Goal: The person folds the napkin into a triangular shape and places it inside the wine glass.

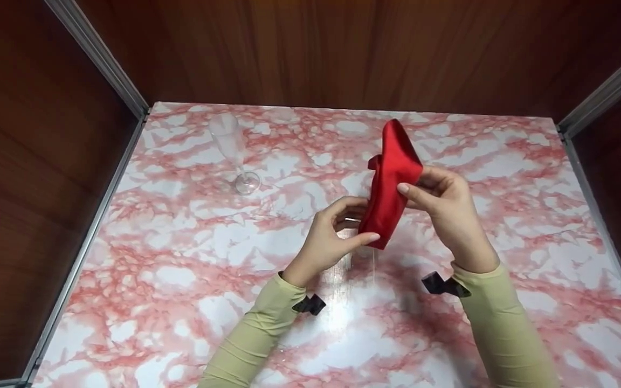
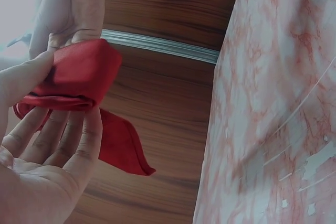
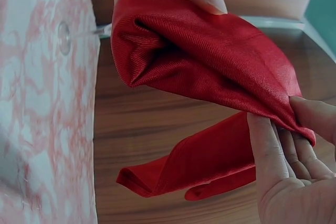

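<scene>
A folded red satiny cloth napkin (image 1: 388, 199) is held up above the table, one pointed end toward the back wall. My left hand (image 1: 335, 231) grips its lower end, thumb on the near face and fingers behind. At its right edge my right hand (image 1: 448, 210) pinches the fabric between thumb and fingers. In the right wrist view the napkin (image 3: 199, 51) shows layered folds and an open pocket, with a loose flap hanging below. The left wrist view shows the napkin's rolled lower part (image 2: 84, 69) resting on the left fingers.
A clear champagne flute (image 1: 229, 140) is at the back left of the red-and-white marbled table (image 1: 181, 302). Brown wood-grain panels (image 1: 310, 54) with metal edge strips enclose the back and both sides. Small black mounts sit at both wrists.
</scene>
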Available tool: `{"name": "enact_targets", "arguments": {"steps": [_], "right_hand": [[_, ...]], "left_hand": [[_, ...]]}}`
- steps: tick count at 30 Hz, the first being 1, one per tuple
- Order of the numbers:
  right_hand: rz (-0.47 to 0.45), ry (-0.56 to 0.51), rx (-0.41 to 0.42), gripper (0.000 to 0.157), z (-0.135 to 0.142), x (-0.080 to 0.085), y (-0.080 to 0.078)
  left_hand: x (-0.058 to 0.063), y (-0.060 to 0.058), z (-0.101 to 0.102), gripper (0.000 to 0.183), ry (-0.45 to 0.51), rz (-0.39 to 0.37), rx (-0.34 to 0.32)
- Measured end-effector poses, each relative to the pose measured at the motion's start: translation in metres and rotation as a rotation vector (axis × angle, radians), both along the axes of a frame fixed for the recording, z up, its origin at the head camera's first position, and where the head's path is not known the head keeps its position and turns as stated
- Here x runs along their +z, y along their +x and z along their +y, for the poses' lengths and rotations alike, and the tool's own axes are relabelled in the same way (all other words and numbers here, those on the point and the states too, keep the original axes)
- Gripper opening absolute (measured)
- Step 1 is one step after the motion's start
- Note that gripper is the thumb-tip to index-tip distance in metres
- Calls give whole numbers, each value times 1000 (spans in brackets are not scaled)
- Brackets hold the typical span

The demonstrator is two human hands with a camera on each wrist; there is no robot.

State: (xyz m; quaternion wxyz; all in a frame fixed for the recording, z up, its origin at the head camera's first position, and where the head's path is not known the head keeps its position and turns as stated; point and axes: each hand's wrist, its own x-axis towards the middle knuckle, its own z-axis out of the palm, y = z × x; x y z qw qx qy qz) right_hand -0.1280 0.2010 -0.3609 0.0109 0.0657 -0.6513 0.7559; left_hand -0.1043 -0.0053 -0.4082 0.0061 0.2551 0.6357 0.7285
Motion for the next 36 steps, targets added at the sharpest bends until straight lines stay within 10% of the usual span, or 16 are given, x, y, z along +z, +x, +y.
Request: {"name": "enact_targets", "arguments": {"steps": [18,36], "right_hand": [[-36,11,2,16,6,-5,0],[-32,23,14,19,5,-4,-2]], "left_hand": [[-20,-1,-34,48,-16,-2,39],[-46,-11,-104,53,5,-85,355]]}}
